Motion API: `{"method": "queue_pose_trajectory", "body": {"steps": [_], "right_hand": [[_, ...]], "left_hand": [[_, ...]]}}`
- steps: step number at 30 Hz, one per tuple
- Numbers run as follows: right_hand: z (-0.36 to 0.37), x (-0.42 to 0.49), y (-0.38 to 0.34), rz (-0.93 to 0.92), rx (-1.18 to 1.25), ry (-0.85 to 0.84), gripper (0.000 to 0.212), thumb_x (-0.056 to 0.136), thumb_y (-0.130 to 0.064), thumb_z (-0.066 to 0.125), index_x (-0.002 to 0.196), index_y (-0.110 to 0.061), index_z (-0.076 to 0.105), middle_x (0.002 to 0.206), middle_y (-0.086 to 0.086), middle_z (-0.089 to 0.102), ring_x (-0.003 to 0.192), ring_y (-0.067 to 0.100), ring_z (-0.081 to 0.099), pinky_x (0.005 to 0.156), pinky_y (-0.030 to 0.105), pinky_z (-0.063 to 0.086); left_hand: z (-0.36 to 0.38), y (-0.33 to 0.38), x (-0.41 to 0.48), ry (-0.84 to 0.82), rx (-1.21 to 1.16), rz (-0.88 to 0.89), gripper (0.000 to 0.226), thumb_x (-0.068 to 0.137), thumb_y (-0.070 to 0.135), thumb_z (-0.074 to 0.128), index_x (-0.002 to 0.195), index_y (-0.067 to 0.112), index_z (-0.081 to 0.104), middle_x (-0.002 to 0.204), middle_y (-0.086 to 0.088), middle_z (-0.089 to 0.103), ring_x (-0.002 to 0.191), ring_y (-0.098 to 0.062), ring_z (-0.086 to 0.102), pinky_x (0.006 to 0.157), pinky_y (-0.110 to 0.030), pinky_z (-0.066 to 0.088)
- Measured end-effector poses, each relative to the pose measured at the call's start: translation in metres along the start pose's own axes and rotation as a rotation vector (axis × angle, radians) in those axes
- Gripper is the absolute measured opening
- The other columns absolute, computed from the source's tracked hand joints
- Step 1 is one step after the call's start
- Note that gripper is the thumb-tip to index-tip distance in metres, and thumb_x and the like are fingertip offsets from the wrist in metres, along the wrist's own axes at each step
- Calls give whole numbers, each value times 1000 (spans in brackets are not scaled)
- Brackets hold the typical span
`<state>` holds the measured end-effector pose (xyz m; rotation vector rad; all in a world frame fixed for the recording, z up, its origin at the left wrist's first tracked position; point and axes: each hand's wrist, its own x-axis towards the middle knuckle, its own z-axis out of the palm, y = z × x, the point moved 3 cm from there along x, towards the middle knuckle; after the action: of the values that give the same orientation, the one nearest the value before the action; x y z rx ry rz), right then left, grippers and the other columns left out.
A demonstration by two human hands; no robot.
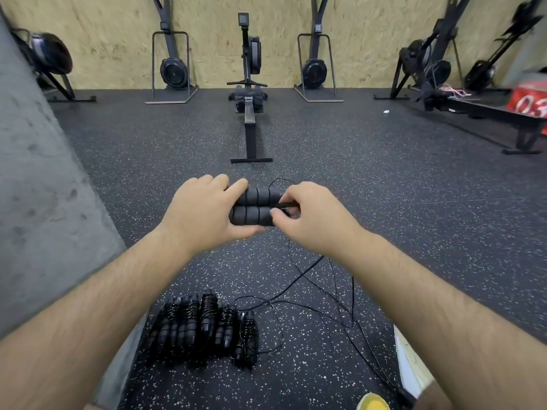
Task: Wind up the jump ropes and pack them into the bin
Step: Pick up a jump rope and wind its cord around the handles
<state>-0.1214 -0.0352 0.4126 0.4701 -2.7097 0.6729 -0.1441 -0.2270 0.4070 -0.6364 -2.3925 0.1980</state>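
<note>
1. Wound jump ropes [204,329], foam handles wrapped in thin cord, lie bunched on the speckled rubber floor [384,187].
2. Left hand [204,211] grips two ribbed foam handles [254,207], side by side, long axis left-right; right hand [310,217] pinches the cord [309,268] at their right end.
3. Rowing machine [250,93] stands before a chipboard wall [281,19].

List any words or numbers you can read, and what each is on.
"03": white digits on the red object at the right edge, blurred and cut off by the frame.
Rower monitor: too small to read.
Handles: no text visible.
</note>
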Motion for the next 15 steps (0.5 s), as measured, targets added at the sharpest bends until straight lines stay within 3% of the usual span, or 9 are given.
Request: {"method": "queue_pose_trajectory", "body": {"steps": [4, 8, 12, 15], "right_hand": [[-7, -2, -3, -152, -169, -79, 26, 102, -34, 46, 106, -18, 65, 101, 2, 57, 97, 26, 58, 84, 40, 49], [-16, 1, -6, -180, -371, -56, 30, 105, -40, 35, 105, -21, 59, 105, -1, 60, 97, 29, 61, 76, 39, 49], [-23, 4, -8, -187, -383, -32, 27, 103, -45, 38, 95, -25, 55, 97, -1, 63, 90, 28, 60, 68, 36, 42], [-30, 3, -5, -195, -315, -85, 23, 101, -41, 46, 101, -24, 61, 96, -2, 65, 91, 24, 58, 71, 34, 42]], "left_hand": [[1, -6, 0, -9, -33, 1, 74, 72, 88, 47, 101, 23, 63, 72, 2, 51, 65, -28, 57, 59, -34, 42], [4, -4, -4, -58, -159, -74, 71, 69, 92, 46, 112, 37, 61, 79, 7, 56, 76, -22, 62, 66, -34, 51], [4, -6, -6, -89, -268, -123, 67, 67, 94, 47, 108, 41, 58, 80, 11, 59, 82, -17, 62, 69, -31, 51], [6, -9, -6, -81, -232, -97, 69, 66, 94, 43, 107, 41, 60, 78, 10, 59, 81, -19, 65, 65, -29, 47]]}}
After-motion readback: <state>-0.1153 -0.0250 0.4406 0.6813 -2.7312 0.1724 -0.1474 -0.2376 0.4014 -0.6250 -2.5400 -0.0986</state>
